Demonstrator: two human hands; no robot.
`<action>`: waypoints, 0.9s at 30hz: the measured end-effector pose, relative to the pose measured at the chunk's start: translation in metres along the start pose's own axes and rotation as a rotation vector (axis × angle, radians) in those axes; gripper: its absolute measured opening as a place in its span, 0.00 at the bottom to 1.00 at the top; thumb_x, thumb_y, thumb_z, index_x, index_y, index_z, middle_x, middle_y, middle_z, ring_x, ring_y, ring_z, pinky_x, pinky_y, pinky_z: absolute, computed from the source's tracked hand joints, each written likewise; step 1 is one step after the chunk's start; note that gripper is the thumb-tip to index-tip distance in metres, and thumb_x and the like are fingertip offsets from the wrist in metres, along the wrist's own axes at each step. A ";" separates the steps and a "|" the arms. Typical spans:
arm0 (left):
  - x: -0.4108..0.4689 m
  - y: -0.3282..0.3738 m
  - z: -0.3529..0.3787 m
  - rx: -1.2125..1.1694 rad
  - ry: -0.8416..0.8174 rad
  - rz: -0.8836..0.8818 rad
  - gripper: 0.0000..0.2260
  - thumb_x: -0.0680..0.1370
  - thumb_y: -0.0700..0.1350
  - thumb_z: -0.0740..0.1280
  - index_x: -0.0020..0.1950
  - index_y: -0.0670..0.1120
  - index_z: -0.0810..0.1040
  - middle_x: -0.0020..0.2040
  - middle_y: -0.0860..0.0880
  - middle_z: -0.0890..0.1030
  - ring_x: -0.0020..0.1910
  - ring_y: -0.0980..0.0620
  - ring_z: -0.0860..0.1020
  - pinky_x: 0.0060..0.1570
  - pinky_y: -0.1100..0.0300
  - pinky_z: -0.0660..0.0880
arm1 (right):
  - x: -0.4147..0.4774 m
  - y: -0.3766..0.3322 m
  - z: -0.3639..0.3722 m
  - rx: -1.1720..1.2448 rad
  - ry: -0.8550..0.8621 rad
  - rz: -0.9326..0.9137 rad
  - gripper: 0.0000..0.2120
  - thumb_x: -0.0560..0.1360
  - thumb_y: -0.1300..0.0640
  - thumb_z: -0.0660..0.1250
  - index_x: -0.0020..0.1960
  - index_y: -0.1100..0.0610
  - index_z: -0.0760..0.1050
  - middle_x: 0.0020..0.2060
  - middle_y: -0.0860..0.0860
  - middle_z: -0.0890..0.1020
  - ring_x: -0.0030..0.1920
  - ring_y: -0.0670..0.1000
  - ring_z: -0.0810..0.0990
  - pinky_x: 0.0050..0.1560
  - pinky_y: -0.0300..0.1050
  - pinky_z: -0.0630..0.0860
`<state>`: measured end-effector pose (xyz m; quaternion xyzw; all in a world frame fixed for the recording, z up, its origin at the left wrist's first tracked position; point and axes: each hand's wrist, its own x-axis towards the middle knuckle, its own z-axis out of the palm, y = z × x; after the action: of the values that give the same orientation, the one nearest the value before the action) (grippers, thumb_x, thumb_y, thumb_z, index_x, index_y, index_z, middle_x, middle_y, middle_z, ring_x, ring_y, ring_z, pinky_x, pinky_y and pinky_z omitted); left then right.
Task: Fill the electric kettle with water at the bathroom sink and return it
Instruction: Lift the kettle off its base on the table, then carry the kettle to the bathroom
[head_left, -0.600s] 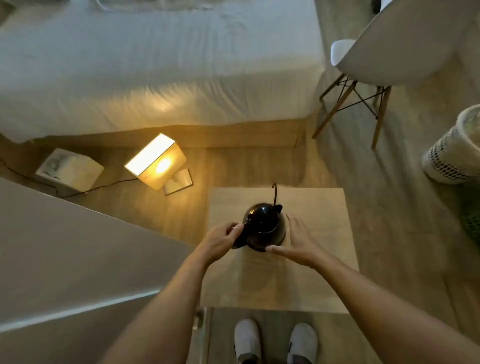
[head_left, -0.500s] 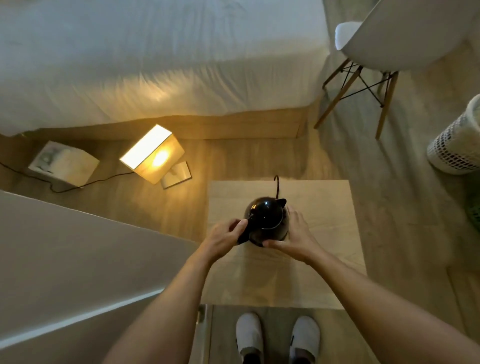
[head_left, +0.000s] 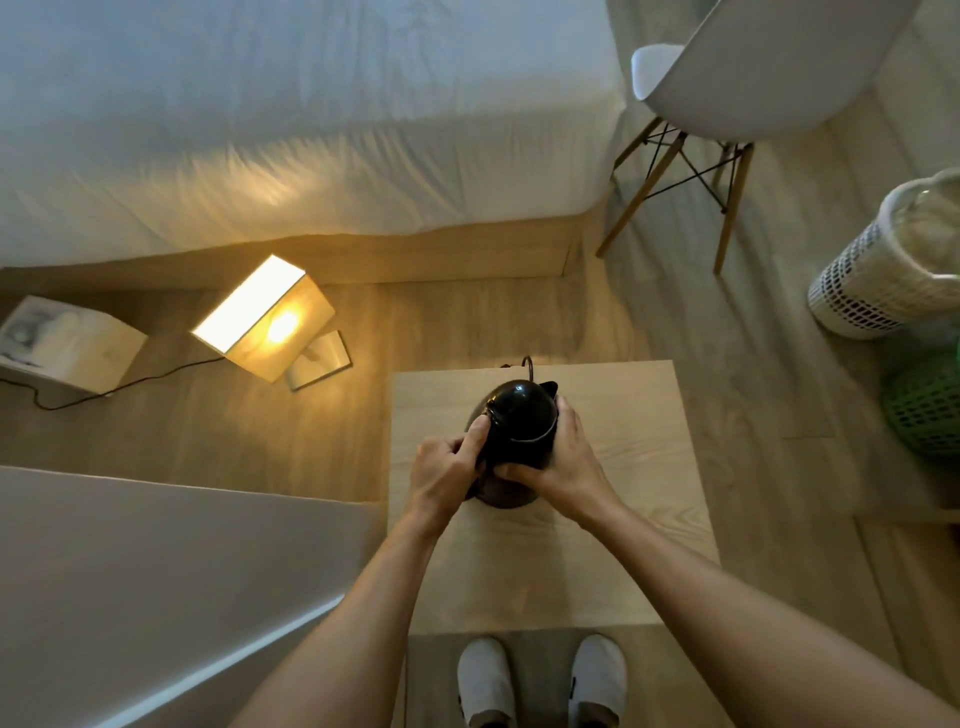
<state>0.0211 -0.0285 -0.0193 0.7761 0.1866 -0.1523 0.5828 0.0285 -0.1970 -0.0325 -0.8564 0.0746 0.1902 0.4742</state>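
Note:
A glossy black electric kettle (head_left: 519, 418) stands on a small light-wood table (head_left: 639, 467), its spout pointing away and to the right, and a black cord curls up behind it. My left hand (head_left: 449, 470) is closed around the handle on the kettle's left side, thumb lying along the top. My right hand (head_left: 563, 462) wraps the right side of the body, thumb across the front. The kettle's lower part is hidden behind my hands.
A bed with white sheets (head_left: 311, 130) lies beyond the table. A lit box lamp (head_left: 262, 317) and a white box (head_left: 67, 340) sit on the floor to the left. A white chair (head_left: 763, 78) and two laundry baskets (head_left: 883, 275) stand to the right. A grey surface (head_left: 156, 571) is at lower left.
Both hands have closed in on the kettle: the left went from touching the handle to gripping it, and the right pressed against the body.

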 end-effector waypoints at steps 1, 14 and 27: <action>-0.001 0.012 -0.002 -0.013 0.000 0.013 0.26 0.72 0.65 0.64 0.21 0.49 0.73 0.24 0.46 0.74 0.25 0.48 0.72 0.32 0.55 0.66 | -0.003 -0.008 -0.007 0.006 0.011 -0.027 0.61 0.59 0.43 0.82 0.81 0.53 0.52 0.76 0.51 0.67 0.77 0.53 0.65 0.74 0.54 0.68; -0.067 0.270 -0.010 -0.100 -0.166 0.402 0.25 0.78 0.54 0.67 0.22 0.46 0.74 0.18 0.52 0.71 0.19 0.54 0.69 0.24 0.62 0.66 | -0.091 -0.173 -0.179 0.011 0.393 -0.319 0.63 0.58 0.41 0.83 0.81 0.45 0.47 0.77 0.47 0.63 0.77 0.50 0.62 0.75 0.52 0.65; -0.246 0.515 0.163 -0.147 -0.680 0.646 0.24 0.75 0.60 0.69 0.29 0.43 0.74 0.23 0.46 0.69 0.20 0.52 0.65 0.21 0.61 0.60 | -0.292 -0.203 -0.447 -0.066 1.044 -0.397 0.56 0.57 0.43 0.85 0.77 0.50 0.59 0.68 0.43 0.69 0.70 0.48 0.68 0.71 0.46 0.68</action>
<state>0.0407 -0.3424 0.4843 0.6573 -0.2554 -0.1952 0.6816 -0.0622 -0.4784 0.4562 -0.8490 0.1305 -0.3498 0.3739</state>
